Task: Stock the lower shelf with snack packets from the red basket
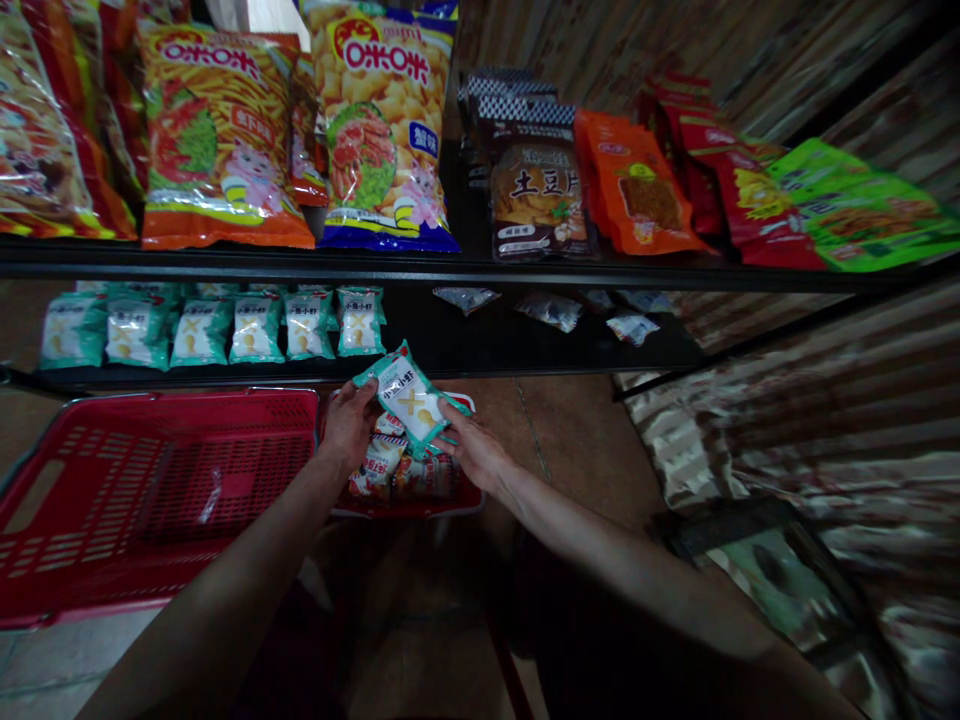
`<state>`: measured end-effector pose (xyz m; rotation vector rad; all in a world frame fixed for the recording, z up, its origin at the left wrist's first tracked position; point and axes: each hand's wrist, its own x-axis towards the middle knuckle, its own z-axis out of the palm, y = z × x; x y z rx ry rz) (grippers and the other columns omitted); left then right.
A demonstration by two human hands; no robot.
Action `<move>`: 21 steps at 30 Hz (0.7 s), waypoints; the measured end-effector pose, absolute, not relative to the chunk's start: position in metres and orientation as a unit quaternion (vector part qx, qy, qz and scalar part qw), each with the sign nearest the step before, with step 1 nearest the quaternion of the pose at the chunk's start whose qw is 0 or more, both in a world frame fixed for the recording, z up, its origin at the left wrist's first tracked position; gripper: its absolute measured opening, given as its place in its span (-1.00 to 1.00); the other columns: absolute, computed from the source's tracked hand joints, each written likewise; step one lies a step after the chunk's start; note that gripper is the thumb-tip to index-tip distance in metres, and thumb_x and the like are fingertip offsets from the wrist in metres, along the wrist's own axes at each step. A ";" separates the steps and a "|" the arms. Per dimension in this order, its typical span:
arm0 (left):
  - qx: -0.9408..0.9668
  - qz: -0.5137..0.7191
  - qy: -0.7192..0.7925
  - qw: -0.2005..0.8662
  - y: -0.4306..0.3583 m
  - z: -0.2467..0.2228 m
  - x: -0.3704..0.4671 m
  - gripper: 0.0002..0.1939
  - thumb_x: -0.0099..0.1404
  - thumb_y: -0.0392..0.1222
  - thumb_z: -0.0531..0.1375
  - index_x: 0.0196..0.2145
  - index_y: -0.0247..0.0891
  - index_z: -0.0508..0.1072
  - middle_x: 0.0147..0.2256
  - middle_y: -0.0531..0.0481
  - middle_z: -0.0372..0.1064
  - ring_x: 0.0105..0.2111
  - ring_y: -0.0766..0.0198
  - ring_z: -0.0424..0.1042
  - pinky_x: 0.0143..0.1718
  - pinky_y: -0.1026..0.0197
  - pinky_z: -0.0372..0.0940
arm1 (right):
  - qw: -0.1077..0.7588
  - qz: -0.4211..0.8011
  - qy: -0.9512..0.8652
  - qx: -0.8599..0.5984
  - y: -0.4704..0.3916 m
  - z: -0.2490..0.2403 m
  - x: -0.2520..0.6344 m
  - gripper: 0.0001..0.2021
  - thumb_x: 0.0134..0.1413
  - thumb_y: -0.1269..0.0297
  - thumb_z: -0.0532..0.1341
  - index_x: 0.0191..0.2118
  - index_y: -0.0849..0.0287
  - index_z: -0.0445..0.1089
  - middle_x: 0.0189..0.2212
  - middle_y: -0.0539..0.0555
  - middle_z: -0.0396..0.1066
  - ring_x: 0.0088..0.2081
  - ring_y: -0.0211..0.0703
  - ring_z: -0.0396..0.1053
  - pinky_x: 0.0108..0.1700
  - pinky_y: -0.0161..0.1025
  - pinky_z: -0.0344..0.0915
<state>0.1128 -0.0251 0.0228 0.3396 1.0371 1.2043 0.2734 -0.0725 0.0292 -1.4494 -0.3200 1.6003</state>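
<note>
Two half-curled hands gripping a teal-and-white snack packet point(411, 402) above a red basket point(439, 513).
Left hand point(351, 425) at its nine o'clock edge, right hand point(474, 447) at four; the packet tilts, front up, yellow snack shapes and dark lettering printed on it; a second red basket point(247, 430) lies at eight, six matching packets point(259, 328) front the lower shelf point(480, 345) at ten.

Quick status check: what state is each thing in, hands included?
Held teal packet: tilted, above right red basket
Left hand: grip closed on packet's left end
Right hand: grip closed on its right end
Right red basket: partly filled with packets
Left red basket: upright, open-topped
Teal shelf packets: standing
Silver packets: lying down
</note>
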 end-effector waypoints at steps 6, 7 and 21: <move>0.156 0.541 0.463 0.685 -0.026 0.021 0.112 -0.60 -0.21 -0.15 0.44 -0.46 -0.23 0.32 -0.49 0.12 0.41 -0.43 0.34 0.41 -0.29 0.24 0.27 | 0.454 0.653 -0.101 -0.598 -0.072 0.025 0.276 -0.83 -0.07 0.19 0.35 -0.33 0.11 0.45 -0.32 0.01 0.53 -0.34 -0.26 0.46 -0.27 -0.31 0.45; 0.153 0.543 0.461 0.685 -0.026 0.021 0.112 -0.60 -0.21 -0.15 0.44 -0.48 -0.23 0.31 -0.49 0.12 0.41 -0.44 0.34 0.40 -0.30 0.24 0.27 | 0.453 0.656 -0.097 -0.596 -0.072 0.024 0.276 -0.84 -0.07 0.20 0.35 -0.33 0.11 0.45 -0.32 0.01 0.53 -0.34 -0.26 0.46 -0.27 -0.32 0.45; 0.185 0.531 0.421 0.712 -0.025 0.017 0.110 -0.67 -0.03 -0.03 0.37 -0.40 -0.25 0.40 -0.38 0.04 0.46 -0.35 0.30 0.41 -0.26 0.24 0.25 | 0.443 0.682 -0.042 -0.580 -0.075 0.028 0.275 -0.91 0.06 0.28 0.27 -0.35 0.18 0.41 -0.39 0.06 0.53 -0.37 -0.24 0.49 -0.26 -0.29 0.46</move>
